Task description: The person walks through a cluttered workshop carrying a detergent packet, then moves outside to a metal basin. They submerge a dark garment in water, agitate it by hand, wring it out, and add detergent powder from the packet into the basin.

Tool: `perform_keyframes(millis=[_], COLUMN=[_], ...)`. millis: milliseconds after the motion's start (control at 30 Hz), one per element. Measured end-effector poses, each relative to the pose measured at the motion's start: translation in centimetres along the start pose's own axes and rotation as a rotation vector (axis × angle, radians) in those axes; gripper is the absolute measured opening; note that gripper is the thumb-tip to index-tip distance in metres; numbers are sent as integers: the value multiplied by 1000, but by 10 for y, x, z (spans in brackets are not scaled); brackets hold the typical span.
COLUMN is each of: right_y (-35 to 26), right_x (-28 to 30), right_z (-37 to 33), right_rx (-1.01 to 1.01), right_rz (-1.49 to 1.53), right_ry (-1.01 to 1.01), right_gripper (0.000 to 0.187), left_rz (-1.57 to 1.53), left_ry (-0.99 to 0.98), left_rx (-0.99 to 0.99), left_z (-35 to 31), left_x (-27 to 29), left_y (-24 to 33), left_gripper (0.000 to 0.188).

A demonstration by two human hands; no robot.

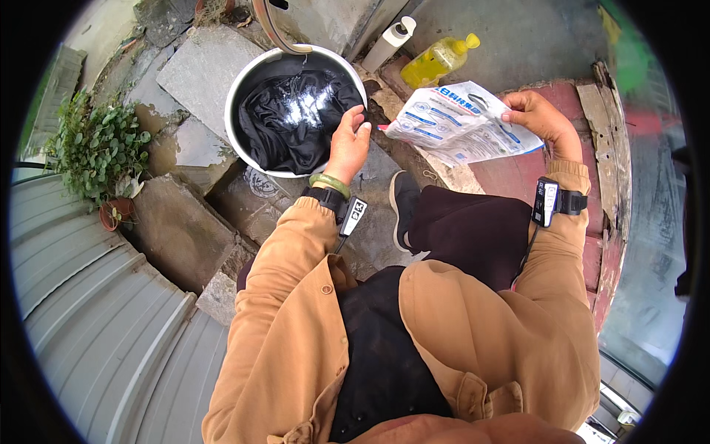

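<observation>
My right hand (pixel 546 122) grips the upper right edge of a crumpled plastic packet (pixel 466 122), white and clear with blue print, pinching it between thumb and fingers. The packet lies tilted, its narrow red-edged corner toward my left hand. At the right rim of a round white basin (pixel 235 122) is my left hand (pixel 347 146), its fingers curled close together. Whatever they may hold is hidden. Soaking in the basin is dark cloth (pixel 274 122), with bright light reflecting off the water. A thin stream of water falls in at the far rim from a hose (pixel 275 29).
Beyond the packet are a yellow liquid bottle (pixel 436 63) and a white-capped grey bottle (pixel 388 43). Uneven stone slabs (pixel 211 70) surround the basin. A potted plant (pixel 100 148) stands left, above grey corrugated metal (pixel 96 296). Red bricks (pixel 492 174) border the right side.
</observation>
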State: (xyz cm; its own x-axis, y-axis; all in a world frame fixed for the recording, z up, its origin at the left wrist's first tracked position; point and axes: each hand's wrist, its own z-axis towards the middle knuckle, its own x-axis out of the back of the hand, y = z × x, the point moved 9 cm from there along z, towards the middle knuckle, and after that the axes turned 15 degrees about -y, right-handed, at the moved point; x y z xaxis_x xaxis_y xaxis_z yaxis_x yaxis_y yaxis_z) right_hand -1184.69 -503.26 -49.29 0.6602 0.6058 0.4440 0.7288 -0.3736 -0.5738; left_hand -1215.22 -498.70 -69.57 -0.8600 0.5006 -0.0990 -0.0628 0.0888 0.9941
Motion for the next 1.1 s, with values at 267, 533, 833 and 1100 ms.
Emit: perform_keyframes(millis=[267, 533, 833, 1100], right_y=[29, -167, -292, -319], right_x=[68, -51, -134, -98], right_z=[-34, 169, 201, 82], right_rx=[-531, 344, 532, 444], right_rz=[-604, -238, 152, -490], right_ry=[658, 153, -33, 263], right_gripper=[27, 78, 38, 42], left_rz=[-373, -826, -1612, -1730], left_ry=[354, 260, 217, 366], left_rx=[359, 568, 426, 298], left_z=[-5, -4, 20, 39], left_x=[60, 55, 77, 84], left_y=[-47, -57, -82, -114], left_gripper=[30, 30, 51, 12])
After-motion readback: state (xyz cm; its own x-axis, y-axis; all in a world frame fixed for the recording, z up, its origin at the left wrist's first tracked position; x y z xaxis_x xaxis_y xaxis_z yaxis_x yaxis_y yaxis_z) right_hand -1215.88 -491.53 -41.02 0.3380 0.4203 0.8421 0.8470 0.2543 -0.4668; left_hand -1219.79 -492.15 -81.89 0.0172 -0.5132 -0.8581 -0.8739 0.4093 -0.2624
